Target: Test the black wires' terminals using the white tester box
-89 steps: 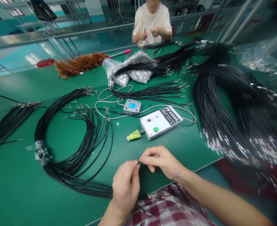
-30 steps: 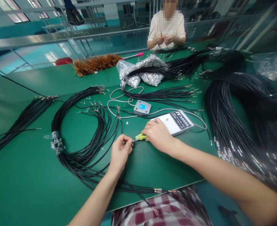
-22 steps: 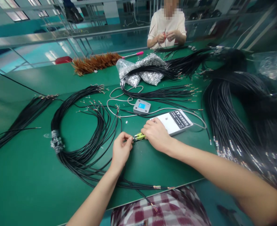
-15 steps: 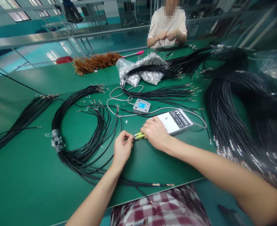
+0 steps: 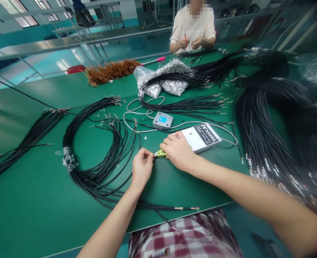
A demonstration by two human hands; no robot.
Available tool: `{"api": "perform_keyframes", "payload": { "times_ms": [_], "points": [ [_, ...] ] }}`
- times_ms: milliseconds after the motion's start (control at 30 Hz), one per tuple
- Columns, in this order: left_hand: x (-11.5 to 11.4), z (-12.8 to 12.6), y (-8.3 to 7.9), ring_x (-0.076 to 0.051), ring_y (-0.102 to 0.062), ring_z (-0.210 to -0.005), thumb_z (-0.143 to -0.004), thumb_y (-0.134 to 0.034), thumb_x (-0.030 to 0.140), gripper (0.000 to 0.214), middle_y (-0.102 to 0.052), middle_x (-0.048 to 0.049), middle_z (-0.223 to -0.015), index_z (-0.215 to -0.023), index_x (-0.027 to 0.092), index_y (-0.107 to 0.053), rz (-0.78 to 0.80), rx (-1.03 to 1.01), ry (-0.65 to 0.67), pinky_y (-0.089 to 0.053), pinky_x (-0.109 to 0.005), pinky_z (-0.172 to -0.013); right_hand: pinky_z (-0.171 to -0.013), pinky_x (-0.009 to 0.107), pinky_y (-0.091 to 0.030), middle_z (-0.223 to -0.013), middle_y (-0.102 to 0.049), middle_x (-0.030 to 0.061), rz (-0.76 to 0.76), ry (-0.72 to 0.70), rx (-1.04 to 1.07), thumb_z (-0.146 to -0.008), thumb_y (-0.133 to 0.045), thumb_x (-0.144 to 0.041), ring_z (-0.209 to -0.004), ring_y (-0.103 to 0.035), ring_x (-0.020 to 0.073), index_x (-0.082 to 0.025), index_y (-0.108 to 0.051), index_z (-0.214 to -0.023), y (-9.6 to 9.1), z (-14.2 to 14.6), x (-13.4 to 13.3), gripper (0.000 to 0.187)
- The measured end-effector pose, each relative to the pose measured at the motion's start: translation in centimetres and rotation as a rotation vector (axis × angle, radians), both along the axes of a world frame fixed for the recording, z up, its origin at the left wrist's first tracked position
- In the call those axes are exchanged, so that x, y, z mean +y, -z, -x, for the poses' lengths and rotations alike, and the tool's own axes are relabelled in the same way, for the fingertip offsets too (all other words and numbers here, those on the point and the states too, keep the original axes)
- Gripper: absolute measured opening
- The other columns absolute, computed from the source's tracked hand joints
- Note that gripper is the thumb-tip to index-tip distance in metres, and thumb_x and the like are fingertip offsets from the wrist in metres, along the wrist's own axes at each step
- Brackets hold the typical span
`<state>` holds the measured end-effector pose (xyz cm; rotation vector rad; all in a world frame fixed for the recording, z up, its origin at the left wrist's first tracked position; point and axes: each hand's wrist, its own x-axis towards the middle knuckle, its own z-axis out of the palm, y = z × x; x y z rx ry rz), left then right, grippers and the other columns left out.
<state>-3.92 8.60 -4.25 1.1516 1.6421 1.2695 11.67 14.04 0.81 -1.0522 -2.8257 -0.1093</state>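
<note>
My left hand [image 5: 141, 167] is closed in a pinch on the tip of a thin black cable, held against the jaws of a yellow-green clip [image 5: 160, 153]. My right hand [image 5: 176, 149] is closed on that clip, pressing it near the front of a white tester box [image 5: 203, 134]. A looped bundle of black cables [image 5: 94, 150] with a taped band lies left of my hands. A small grey meter [image 5: 162, 120] with a blue screen sits behind the box.
Thick bundles of black cables [image 5: 266, 118] cover the right side of the green table [image 5: 34, 208]. A foil bag [image 5: 164, 79], a brown feather duster [image 5: 110, 71] and a pink pen [image 5: 154, 61] lie farther back. Another person [image 5: 193, 28] works on cables at the far edge.
Three seconds ago both hands pinched a cable end near the table's front edge. They have since moved forward to the clip, and the left hand has closed in on its jaws.
</note>
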Motion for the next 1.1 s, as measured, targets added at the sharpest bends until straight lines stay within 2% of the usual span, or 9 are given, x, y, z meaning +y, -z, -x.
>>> {"api": "perform_keyframes", "payload": {
  "times_ms": [100, 200, 300, 400, 500, 600, 767, 933, 1100],
  "points": [
    [-0.1, 0.1, -0.2, -0.01, -0.044, -0.044, -0.075, -0.062, 0.027, 0.015, -0.053, 0.0042, -0.056, -0.066, 0.02, -0.052, -0.008, 0.028, 0.017, -0.031, -0.019, -0.042, -0.082, 0.04, -0.026, -0.093, -0.069, 0.0102, 0.008, -0.003, -0.004, -0.088, -0.061, -0.015, -0.095, -0.055, 0.0266, -0.015, -0.063, -0.09, -0.2, 0.1, -0.2, 0.003],
    [-0.2, 0.3, -0.4, -0.01, -0.045, -0.044, -0.076, -0.061, 0.026, 0.014, -0.052, 0.0045, -0.056, -0.067, 0.02, -0.052, -0.011, 0.062, 0.054, -0.029, -0.019, -0.042, -0.091, 0.043, -0.026, -0.104, -0.069, 0.0105, 0.033, -0.023, 0.086, -0.085, -0.068, -0.024, -0.103, -0.056, 0.0272, -0.015, -0.063, -0.097, -0.7, -1.1, -0.7, 0.015],
    [-0.3, 0.6, -0.4, -0.01, -0.044, -0.043, -0.076, -0.061, 0.025, 0.013, -0.052, 0.0045, -0.056, -0.067, 0.02, -0.052, -0.007, 0.081, 0.088, -0.028, -0.019, -0.042, -0.096, 0.041, -0.027, -0.117, -0.069, 0.0074, 0.008, 0.01, 0.316, -0.09, -0.063, -0.022, -0.11, -0.057, 0.0235, -0.018, -0.063, -0.106, -0.8, -4.2, -1.7, 0.016],
    [-0.2, 0.8, -0.4, -0.01, -0.043, -0.043, -0.075, -0.061, 0.027, 0.014, -0.052, 0.004, -0.056, -0.067, 0.02, -0.053, -0.004, 0.076, 0.099, -0.027, -0.019, -0.042, -0.092, 0.038, -0.033, -0.112, -0.072, 0.0045, -0.069, 0.16, 0.536, -0.094, -0.055, -0.019, -0.105, -0.06, 0.0212, -0.02, -0.064, -0.098, -0.3, -7.7, -3.2, 0.01],
    [-0.1, 0.8, -0.4, -0.01, -0.042, -0.042, -0.075, -0.061, 0.028, 0.014, -0.052, 0.0039, -0.056, -0.067, 0.02, -0.053, -0.002, 0.07, 0.092, -0.026, -0.019, -0.042, -0.091, 0.037, -0.036, -0.114, -0.072, 0.0038, -0.106, 0.191, 0.583, -0.094, -0.056, -0.022, -0.108, -0.06, 0.0223, -0.021, -0.065, -0.091, 0.7, -9.5, -4.6, 0.009],
    [-0.1, 0.7, -0.5, -0.01, -0.042, -0.042, -0.074, -0.062, 0.028, 0.014, -0.051, 0.0042, -0.055, -0.067, 0.02, -0.053, 0.007, 0.068, 0.084, -0.025, -0.019, -0.041, -0.092, 0.037, -0.035, -0.116, -0.072, 0.0018, -0.103, 0.17, 0.541, -0.094, -0.055, -0.021, -0.11, -0.06, 0.0223, -0.022, -0.065, -0.088, 1.6, -9.4, -5.3, 0.012],
    [-0.4, 1.1, -0.3, -0.009, -0.041, -0.041, -0.074, -0.062, 0.027, 0.014, -0.05, 0.0047, -0.054, -0.066, 0.02, -0.054, 0.021, 0.052, 0.073, -0.025, -0.018, -0.041, -0.091, 0.04, -0.032, -0.111, -0.074, -0.002, -0.19, 0.198, 0.545, -0.093, -0.059, -0.022, -0.103, -0.062, 0.0228, -0.024, -0.066, -0.087, 2.6, -9.0, -5.2, 0.01],
    [-0.8, 2.5, -0.4, -0.007, -0.043, -0.04, -0.071, -0.064, 0.029, 0.017, -0.052, 0.0047, -0.056, -0.066, 0.019, -0.052, -0.003, 0.003, -0.011, -0.028, -0.017, -0.039, -0.091, 0.042, -0.034, -0.108, -0.075, -0.002, -0.208, 0.199, 0.593, -0.091, -0.061, -0.022, -0.096, -0.063, 0.0228, -0.025, -0.068, -0.085, 3.3, -9.3, -4.8, 0.01],
    [-1.0, 3.7, -1.1, -0.008, -0.047, -0.037, -0.072, -0.064, 0.037, 0.023, -0.055, 0.0035, -0.053, -0.069, 0.018, -0.051, -0.002, -0.059, -0.052, -0.035, -0.018, -0.037, -0.092, 0.043, -0.038, -0.11, -0.075, 0.0025, -0.111, 0.144, 0.729, -0.09, -0.06, -0.018, -0.103, -0.062, 0.0239, -0.024, -0.066, -0.091, 3.0, -9.2, -5.3, 0.008]
  ]
}}
